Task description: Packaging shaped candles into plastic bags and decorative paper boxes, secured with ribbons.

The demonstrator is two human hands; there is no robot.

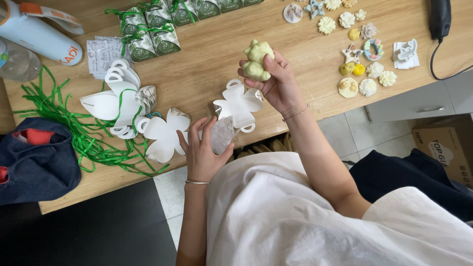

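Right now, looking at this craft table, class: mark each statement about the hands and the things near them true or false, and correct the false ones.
1. The right hand holds a pale green figure. True.
2. The left hand is on the green ribbon. False: it touches a clear bag at the table's edge.
3. A flat white box blank lies below the figure. True.
4. The finished boxes are tied with red ribbon. False: green ribbon.

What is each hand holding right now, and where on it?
Right hand pinches the pale green moulded figure by its lower side. Left hand holds a small clear plastic bag by its lower edge.
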